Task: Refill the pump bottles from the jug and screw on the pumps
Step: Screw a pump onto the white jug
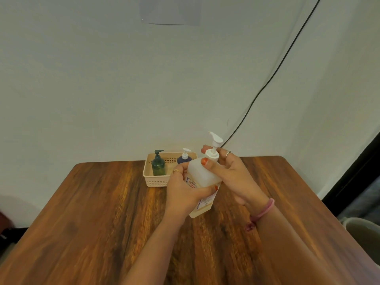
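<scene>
Two hands hold a white pump bottle above a wooden table.

Head view: the left hand [186, 193] grips the body of the white pump bottle [202, 182], its fingers curled round the labelled side and the thumb across the front. The bottle is tilted, and whether its base touches the table [102, 212] I cannot tell. The right hand [230, 173] pinches the white pump [213, 149] at its collar, with the thumb in front and the fingers behind it; the pump sits on the neck of the bottle. Just behind the hands, a cream basket [156, 181] stands at the far edge of the table. Inside it a green pump bottle [158, 164] stands upright on the left and a blue pump bottle [184, 157] on the right, both with pumps on. A black cable [277, 68] runs down the wall.
</scene>
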`<action>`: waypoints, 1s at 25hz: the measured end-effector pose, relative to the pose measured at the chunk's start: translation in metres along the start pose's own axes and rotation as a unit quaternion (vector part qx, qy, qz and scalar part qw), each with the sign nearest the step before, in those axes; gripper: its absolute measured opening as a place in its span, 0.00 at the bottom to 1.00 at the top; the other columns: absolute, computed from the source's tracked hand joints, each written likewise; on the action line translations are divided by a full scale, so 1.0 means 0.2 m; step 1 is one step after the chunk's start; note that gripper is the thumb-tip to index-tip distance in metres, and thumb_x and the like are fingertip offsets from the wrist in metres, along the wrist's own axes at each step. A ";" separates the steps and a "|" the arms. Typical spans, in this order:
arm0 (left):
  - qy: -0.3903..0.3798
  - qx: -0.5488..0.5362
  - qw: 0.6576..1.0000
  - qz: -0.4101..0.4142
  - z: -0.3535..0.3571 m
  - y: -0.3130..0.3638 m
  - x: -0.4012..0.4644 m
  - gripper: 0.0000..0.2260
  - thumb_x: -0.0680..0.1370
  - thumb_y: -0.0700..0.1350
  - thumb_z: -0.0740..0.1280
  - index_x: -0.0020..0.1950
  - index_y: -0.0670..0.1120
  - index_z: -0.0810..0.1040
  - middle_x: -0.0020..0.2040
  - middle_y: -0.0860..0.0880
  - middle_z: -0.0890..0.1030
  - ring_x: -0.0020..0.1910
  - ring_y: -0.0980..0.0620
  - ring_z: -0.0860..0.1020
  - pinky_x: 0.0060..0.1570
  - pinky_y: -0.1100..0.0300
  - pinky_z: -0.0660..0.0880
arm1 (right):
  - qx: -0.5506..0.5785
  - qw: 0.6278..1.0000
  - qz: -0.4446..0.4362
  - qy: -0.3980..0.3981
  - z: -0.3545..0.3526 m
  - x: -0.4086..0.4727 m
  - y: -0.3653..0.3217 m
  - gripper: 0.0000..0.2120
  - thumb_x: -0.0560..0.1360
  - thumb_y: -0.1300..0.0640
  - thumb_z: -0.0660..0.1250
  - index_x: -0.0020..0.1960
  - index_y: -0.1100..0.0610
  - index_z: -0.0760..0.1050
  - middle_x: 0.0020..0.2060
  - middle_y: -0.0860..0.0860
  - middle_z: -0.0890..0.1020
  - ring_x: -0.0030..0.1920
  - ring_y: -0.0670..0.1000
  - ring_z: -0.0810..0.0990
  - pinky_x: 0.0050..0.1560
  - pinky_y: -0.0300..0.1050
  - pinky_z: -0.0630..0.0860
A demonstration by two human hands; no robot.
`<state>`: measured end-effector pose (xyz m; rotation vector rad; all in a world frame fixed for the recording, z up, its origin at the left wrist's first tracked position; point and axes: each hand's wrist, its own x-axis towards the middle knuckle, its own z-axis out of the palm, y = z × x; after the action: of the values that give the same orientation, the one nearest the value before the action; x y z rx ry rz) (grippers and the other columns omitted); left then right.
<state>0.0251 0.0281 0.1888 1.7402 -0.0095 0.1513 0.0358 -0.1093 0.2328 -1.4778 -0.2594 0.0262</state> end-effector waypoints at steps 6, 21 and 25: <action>0.027 -0.001 0.999 0.029 0.02 -0.01 -0.02 0.31 0.58 0.48 0.83 0.51 0.62 0.68 0.50 0.60 0.77 0.50 0.60 0.76 0.43 0.65 0.76 | -0.038 0.976 -0.027 0.211 0.13 0.03 0.08 0.24 0.59 0.44 0.80 0.48 0.54 0.75 0.43 0.51 0.85 0.43 0.49 0.85 0.41 0.50 0.83; 0.016 -0.009 1.000 0.013 0.00 0.01 0.01 0.33 0.58 0.48 0.83 0.55 0.60 0.68 0.52 0.58 0.77 0.50 0.59 0.77 0.40 0.68 0.74 | 0.089 0.992 -0.011 0.087 0.05 0.04 0.06 0.28 0.61 0.54 0.79 0.58 0.55 0.74 0.47 0.47 0.85 0.47 0.49 0.84 0.42 0.43 0.80; 0.008 -0.029 1.000 0.005 -0.01 0.02 0.02 0.33 0.58 0.47 0.83 0.56 0.59 0.68 0.53 0.56 0.78 0.50 0.58 0.78 0.42 0.64 0.78 | 0.102 0.995 -0.008 0.011 -0.01 0.03 0.03 0.25 0.66 0.55 0.75 0.62 0.54 0.75 0.54 0.48 0.84 0.51 0.49 0.83 0.46 0.44 0.80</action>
<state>0.0278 0.0307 0.1931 1.6817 -0.0105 0.1696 0.0422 -0.1101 0.2281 -1.2714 -0.2437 0.0221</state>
